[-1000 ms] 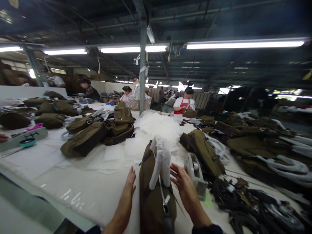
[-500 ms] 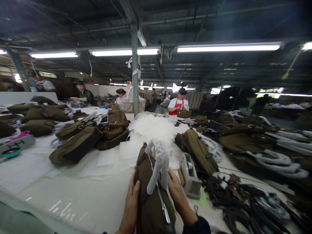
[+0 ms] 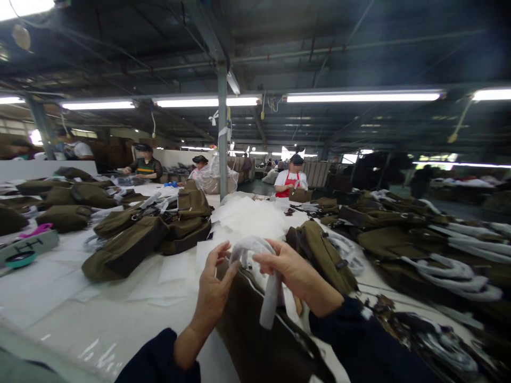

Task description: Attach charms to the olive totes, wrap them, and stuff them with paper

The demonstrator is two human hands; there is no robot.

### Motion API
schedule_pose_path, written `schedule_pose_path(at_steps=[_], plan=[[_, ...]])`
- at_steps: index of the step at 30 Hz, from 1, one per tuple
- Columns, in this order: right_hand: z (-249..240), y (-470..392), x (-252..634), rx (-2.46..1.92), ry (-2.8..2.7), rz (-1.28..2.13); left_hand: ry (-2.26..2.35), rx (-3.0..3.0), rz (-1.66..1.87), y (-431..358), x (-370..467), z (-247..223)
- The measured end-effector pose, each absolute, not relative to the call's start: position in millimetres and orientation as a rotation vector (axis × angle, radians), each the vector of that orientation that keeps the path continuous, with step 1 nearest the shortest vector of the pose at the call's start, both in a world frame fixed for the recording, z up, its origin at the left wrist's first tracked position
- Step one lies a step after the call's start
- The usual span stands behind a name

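Note:
A dark olive handbag [image 3: 255,335] with a long zipper stands on the table right in front of me, its far end hidden behind my hands. Its arched handle [image 3: 270,306] is wrapped in white paper. My right hand [image 3: 299,276] has its fingers closed around the right side of that handle. My left hand [image 3: 213,290] is at the bag's far left side, thumb and fingers apart by the handle's left end; whether it touches the wrapping I cannot tell.
Olive bags lie piled at left [image 3: 123,247] and right [image 3: 399,239]. White paper sheets [image 3: 247,213] are heaped beyond the bag. Dark coiled straps [image 3: 431,335] lie at lower right. A teal tape roll [image 3: 21,259] is far left. A co-worker in a red apron [image 3: 293,178] works opposite.
Both hands have moved from the bag's sides up to its far end, and the right one has taken hold of the wrapped handle. The bag has swung, its near end now further right.

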State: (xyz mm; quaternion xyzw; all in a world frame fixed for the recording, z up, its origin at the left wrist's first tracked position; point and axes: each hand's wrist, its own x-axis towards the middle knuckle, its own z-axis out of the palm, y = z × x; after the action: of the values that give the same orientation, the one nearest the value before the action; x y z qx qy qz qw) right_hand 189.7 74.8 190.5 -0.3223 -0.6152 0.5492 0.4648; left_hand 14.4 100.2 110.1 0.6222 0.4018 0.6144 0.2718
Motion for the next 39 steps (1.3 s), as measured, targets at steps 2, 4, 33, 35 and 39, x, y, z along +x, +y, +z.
schedule_pose_path(at_steps=[2, 4, 33, 35, 39], plan=[[197, 77, 196, -0.880, -1.686, 1.266, 1.076, 1.753, 1.623, 95, 13, 118], [201, 76, 204, -0.989, -1.847, 1.147, 1.090, 1.834, 1.582, 89, 12, 123], [184, 54, 237, -1.097, -1.806, 0.358, 0.630, 1.780, 0.885, 121, 7, 168], [187, 64, 241, -1.160, -1.770, 0.390, 0.629, 1.746, 0.900, 117, 9, 171], [188, 83, 246, -1.178, -1.977, 0.614, 0.625, 1.684, 0.921, 112, 7, 172]])
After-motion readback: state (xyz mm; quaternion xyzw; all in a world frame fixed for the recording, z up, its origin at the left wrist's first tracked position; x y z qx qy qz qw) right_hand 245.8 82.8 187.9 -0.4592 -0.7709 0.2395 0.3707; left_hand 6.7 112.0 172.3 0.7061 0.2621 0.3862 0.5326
